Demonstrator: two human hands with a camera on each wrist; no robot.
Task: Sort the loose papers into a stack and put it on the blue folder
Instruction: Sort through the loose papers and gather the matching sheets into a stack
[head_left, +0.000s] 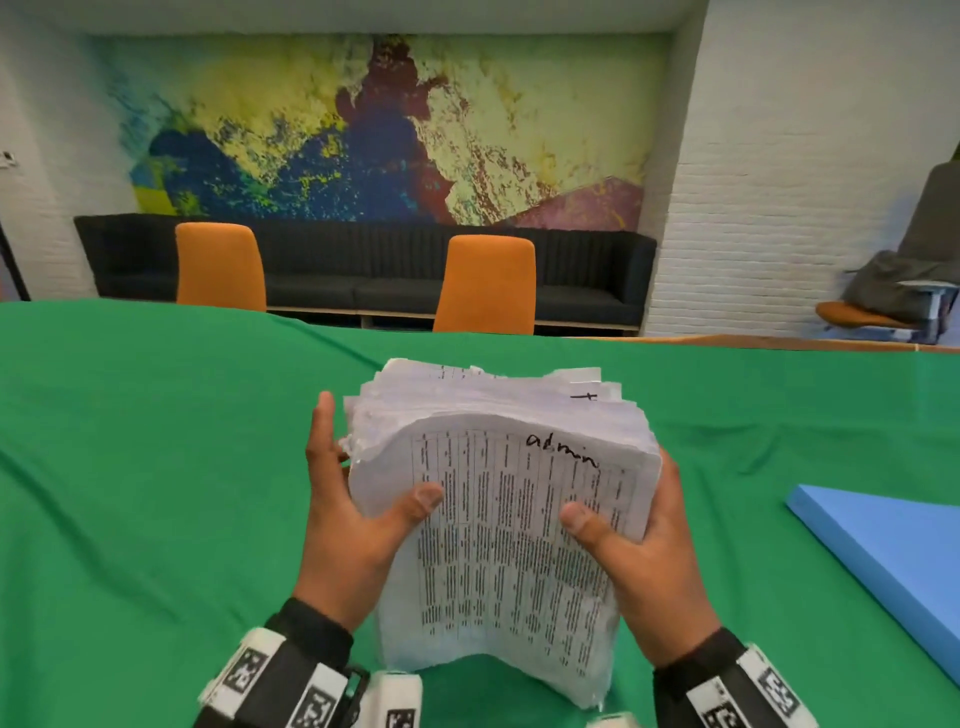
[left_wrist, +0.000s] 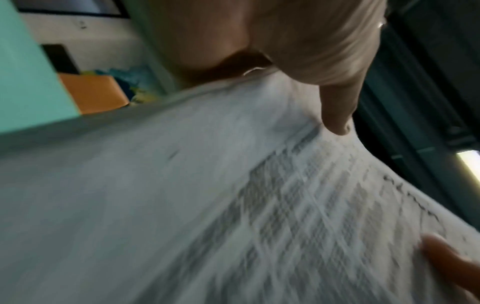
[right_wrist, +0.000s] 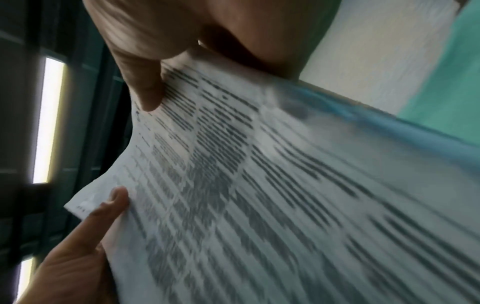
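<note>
A person holds a thick stack of papers (head_left: 511, 519) upright in both hands above a table covered in green cloth (head_left: 130, 493). The left hand (head_left: 348, 525) clasps the stack's left edge, thumb pressed on the front sheet and fingers spread along the side; the right hand (head_left: 639, 566) clamps the right edge the same way, thumb on the front, fingers wrapped behind. The front sheet carries a printed table with the word "admin" handwritten near its top. The upper edges of the sheets are uneven, some poking out past the rest, and the lower edge bows above the cloth. The blue folder (head_left: 893, 561) lies flat on the cloth to the right, well apart from the stack. Both wrist views are blurred, showing only thumbs on printed paper. Behind the table stand two orange chairs (head_left: 485, 283) before a dark sofa (head_left: 363, 270) and a colourful mural (head_left: 374, 130).
</note>
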